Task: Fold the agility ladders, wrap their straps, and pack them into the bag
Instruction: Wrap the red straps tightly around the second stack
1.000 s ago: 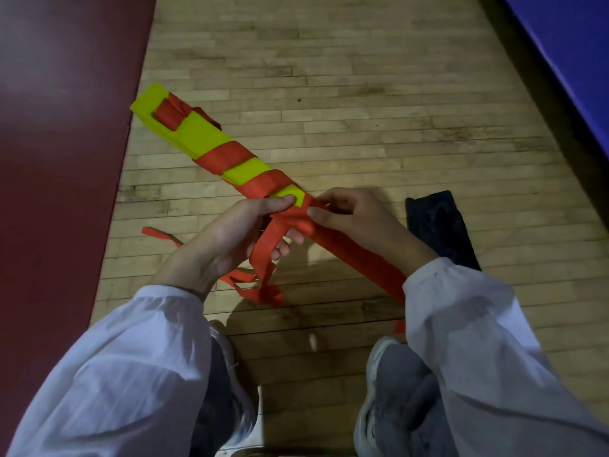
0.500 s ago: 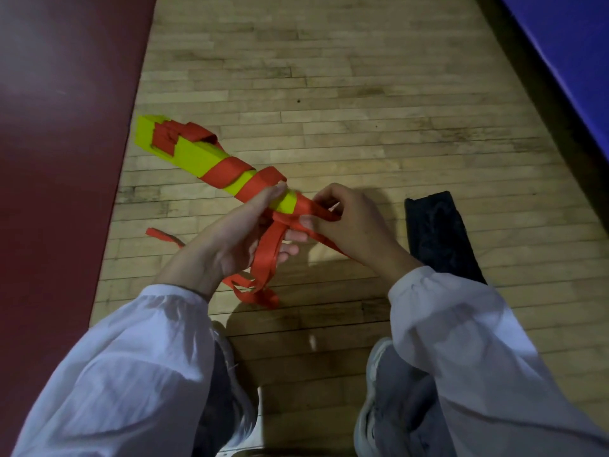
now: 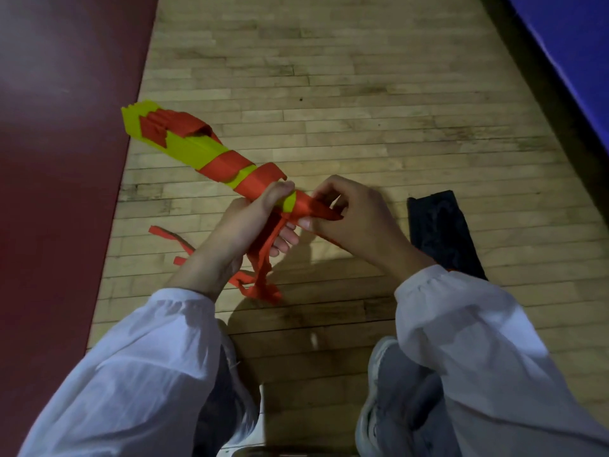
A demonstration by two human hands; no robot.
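A folded agility ladder (image 3: 194,150), a stack of yellow rungs with orange strap wound around it in bands, is held above the wooden floor, pointing up and to the left. My left hand (image 3: 244,225) grips the bundle near its near end, thumb on top. My right hand (image 3: 349,216) pinches the orange strap (image 3: 316,209) at that end. Loose orange strap ends (image 3: 260,278) hang down under my left hand onto the floor. A flat black bag (image 3: 441,232) lies on the floor just right of my right hand.
A dark red mat (image 3: 59,159) covers the floor on the left. A blue padded surface (image 3: 573,47) runs along the upper right. My white sleeves, knees and grey shoes (image 3: 379,400) fill the bottom of the view.
The ladder bundle has rotated in my hands and its far end has dropped slightly. The long orange strap that ran under my right forearm is drawn up into my right hand's pinch.
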